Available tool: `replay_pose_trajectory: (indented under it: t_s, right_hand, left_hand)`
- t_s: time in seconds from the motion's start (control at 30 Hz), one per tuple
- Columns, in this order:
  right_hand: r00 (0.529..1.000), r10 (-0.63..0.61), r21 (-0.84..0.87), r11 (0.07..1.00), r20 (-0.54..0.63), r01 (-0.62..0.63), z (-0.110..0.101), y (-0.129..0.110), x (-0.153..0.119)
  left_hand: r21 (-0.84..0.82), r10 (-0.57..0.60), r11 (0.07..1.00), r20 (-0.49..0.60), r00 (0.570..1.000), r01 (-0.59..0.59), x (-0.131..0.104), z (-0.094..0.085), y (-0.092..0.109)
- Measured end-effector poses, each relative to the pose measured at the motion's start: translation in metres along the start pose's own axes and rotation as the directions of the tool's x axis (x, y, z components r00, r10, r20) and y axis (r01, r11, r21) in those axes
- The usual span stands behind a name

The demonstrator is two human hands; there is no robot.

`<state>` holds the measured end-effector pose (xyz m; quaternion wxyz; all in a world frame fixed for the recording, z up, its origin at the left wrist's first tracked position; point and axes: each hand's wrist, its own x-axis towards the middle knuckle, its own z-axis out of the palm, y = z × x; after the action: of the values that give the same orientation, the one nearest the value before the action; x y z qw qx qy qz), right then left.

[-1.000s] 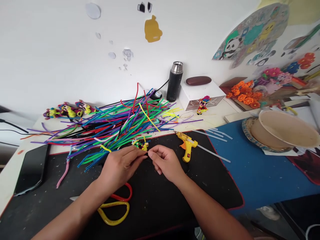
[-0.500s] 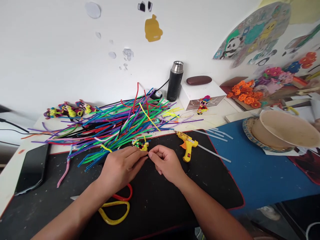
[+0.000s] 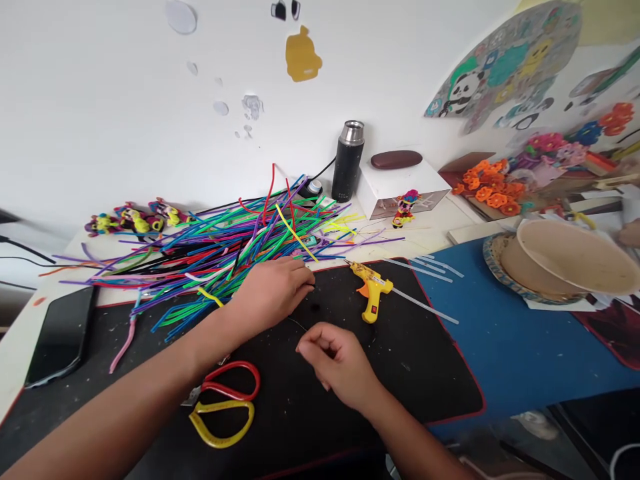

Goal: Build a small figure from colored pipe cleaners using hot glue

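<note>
My left hand point(image 3: 273, 290) is closed over the black mat point(image 3: 300, 413), at the front right edge of a heap of coloured pipe cleaners point(image 3: 220, 247); what its fingers hold, if anything, is hidden. Lower and to the right, my right hand point(image 3: 340, 363) has its fingers curled in a pinch. A thin dark strand lies near its fingertips, and whether they grip it is too small to tell. Red and yellow handled scissors point(image 3: 223, 423) lie below my left wrist. A yellow glue gun point(image 3: 373, 293) with a clear stick rests right of both hands.
A phone point(image 3: 63, 333) lies at the left. Behind stand a black flask point(image 3: 349, 163), a white box point(image 3: 370, 187) and a small colourful figure point(image 3: 404, 210); more figures point(image 3: 135, 219) lie at the back left. Glue sticks point(image 3: 430, 270) and a large bowl point(image 3: 575, 257) are at the right.
My hands have parted: the left moved up and right, the right slightly down. The small yellow and green piece by my left fingers no longer shows. More of the scissors is visible.
</note>
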<state>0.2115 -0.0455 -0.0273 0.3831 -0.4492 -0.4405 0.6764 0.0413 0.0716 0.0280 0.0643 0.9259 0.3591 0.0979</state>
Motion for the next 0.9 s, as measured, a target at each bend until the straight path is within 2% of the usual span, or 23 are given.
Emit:
replay_pose_trajectory:
  t_s: [0.1, 0.17, 0.3, 0.43, 0.7, 0.9]
  right_hand:
    - [0.996, -0.084, -0.175, 0.981, -0.021, 0.079, 0.004, 0.006, -0.004]
    - [0.996, -0.091, -0.212, 0.974, -0.023, 0.084, 0.005, 0.006, -0.004]
    - [0.997, -0.075, -0.251, 0.965, -0.005, 0.071, 0.004, 0.005, -0.002]
    - [0.994, -0.102, -0.354, 0.929, 0.029, 0.106, 0.005, 0.006, -0.004]
    - [0.985, -0.129, -0.516, 0.840, 0.111, 0.168, 0.007, 0.004, -0.004]
    - [0.985, -0.104, -0.557, 0.814, 0.135, 0.162, 0.007, 0.003, -0.005]
  left_hand:
    - [0.051, 0.065, 0.996, 0.117, 0.991, -0.071, 0.018, 0.007, 0.008]
    - [0.094, 0.081, 0.991, 0.167, 0.983, -0.098, 0.024, 0.011, 0.013]
    - [0.150, 0.066, 0.983, 0.242, 0.968, -0.105, 0.029, 0.014, 0.017]
    - [0.129, 0.057, 0.986, 0.304, 0.951, -0.101, 0.028, 0.015, 0.016]
    - [0.034, 0.108, 0.991, 0.360, 0.927, -0.128, 0.025, 0.016, 0.007]
    - [0.017, 0.079, 0.996, 0.302, 0.950, -0.088, 0.025, 0.019, 0.007]
